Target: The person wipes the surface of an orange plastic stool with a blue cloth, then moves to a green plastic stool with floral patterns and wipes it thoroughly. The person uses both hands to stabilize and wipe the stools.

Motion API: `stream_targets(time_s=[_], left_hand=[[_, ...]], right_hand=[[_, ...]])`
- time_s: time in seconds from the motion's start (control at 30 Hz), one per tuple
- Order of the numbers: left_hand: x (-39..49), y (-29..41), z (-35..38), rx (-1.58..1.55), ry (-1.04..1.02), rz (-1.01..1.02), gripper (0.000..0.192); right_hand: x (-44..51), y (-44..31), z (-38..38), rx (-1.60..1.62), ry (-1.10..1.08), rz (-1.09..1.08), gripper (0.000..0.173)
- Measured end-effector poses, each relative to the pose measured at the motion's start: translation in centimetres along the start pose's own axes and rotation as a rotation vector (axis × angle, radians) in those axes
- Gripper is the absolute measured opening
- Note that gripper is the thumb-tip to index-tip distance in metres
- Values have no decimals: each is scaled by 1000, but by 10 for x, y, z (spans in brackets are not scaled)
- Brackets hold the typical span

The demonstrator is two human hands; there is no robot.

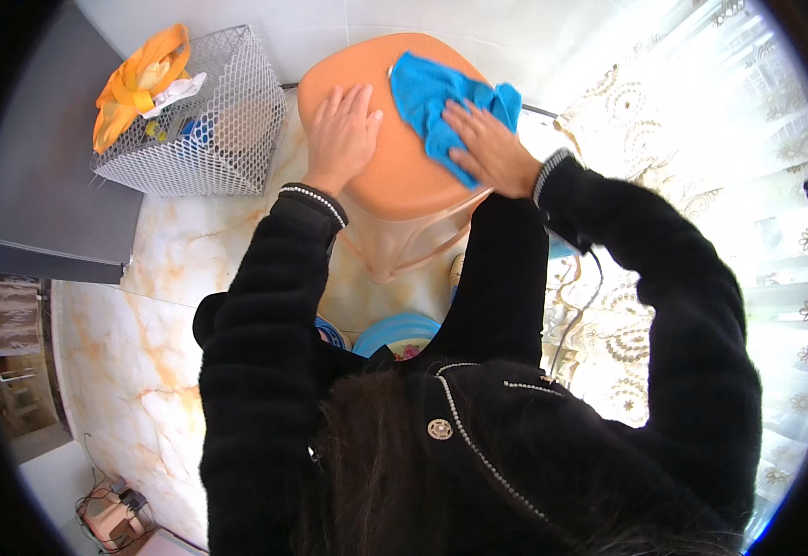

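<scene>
An orange plastic stool (390,174) stands before me with its seat facing up. My left hand (343,135) rests flat on the left part of the seat, fingers slightly apart, holding nothing. A bright blue cloth (432,97) lies spread and creased over the right part of the seat, one corner bunched up near the rim. On top of the cloth my right hand (491,147) presses down with its fingers extended; the palm's underside is hidden.
At the upper left a metal mesh basket (237,146) holds several items, with an orange strap bag (129,83) over its rim. A dark grey cabinet-like surface (49,160) flanks it. Below me is a blue basin (393,326); patterned sheer curtains (654,139) hang right.
</scene>
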State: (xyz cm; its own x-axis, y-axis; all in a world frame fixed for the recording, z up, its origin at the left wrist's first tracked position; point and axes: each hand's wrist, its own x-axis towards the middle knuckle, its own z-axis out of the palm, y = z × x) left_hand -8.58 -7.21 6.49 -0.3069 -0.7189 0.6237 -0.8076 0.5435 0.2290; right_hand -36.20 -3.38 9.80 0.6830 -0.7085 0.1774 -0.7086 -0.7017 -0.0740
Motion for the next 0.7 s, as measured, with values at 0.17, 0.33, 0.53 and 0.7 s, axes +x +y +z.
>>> stream_targets(time_s=[0.17, 0.33, 0.53, 0.7], left_hand=[[-1, 3, -1, 56, 70, 33, 44], [-1, 5, -7, 29, -96, -65, 49], [-1, 6, -11, -27, -29, -113, 50], [-2, 11, -10, -151, 63, -199, 57]], right_hand=[[-33, -19, -25, 71, -172, -37, 61], [15, 26, -31, -9, -257, 37, 62], [99, 80, -25, -174, -428, 79, 68], [138, 86, -18, -283, -450, 34, 68]])
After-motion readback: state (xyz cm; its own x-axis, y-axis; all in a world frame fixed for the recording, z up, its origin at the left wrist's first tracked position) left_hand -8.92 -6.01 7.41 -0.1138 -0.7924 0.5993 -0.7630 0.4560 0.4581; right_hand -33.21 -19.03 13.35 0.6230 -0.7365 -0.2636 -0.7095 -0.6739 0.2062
